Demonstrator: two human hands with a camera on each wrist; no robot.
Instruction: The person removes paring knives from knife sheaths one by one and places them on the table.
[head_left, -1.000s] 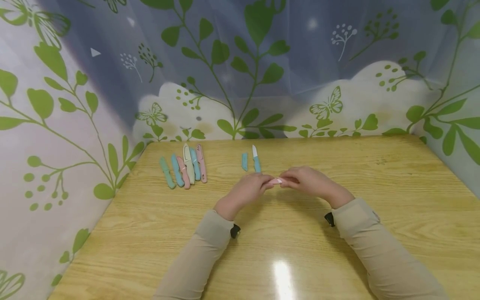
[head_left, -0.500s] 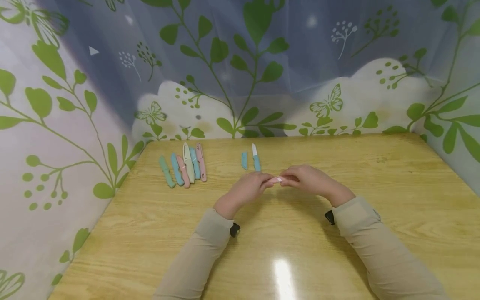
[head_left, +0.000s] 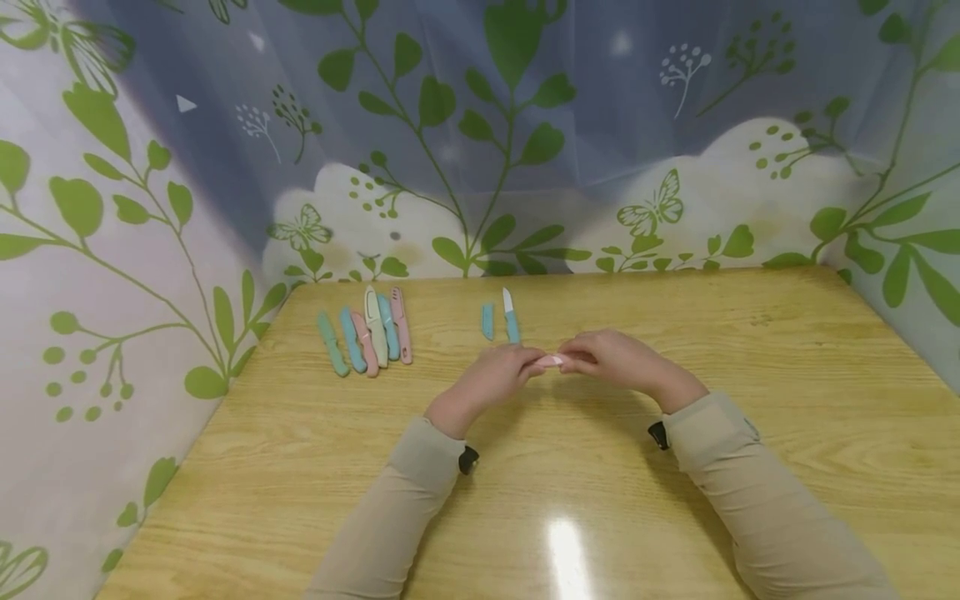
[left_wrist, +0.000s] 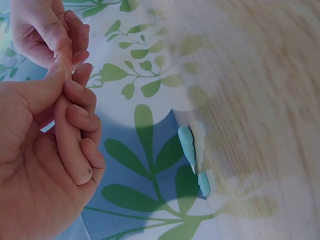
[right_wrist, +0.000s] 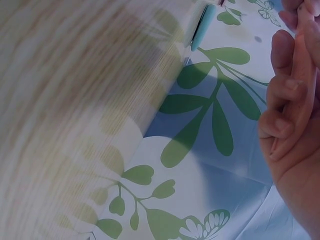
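My left hand (head_left: 491, 379) curls its fingers round the smooth pink handle (left_wrist: 70, 142) of a knife, whose rounded end has a small hole. Opposite it, my right hand (head_left: 618, 364) grips the pink sheath (right_wrist: 297, 107) of the same knife. A short white piece of blade (head_left: 557, 361) shows between the two hands, which meet above the table. Just beyond them lies a blue-handled knife (head_left: 512, 321) with its white blade bare, and its blue sheath (head_left: 488, 322) rests to its left.
At the back left, several sheathed knives in green, blue, pink and cream lie side by side, among them a cream knife (head_left: 377, 329) and a green knife (head_left: 332, 343). The wooden table (head_left: 300, 467) meets a leaf-patterned cloth (head_left: 637, 225) at its far edge.
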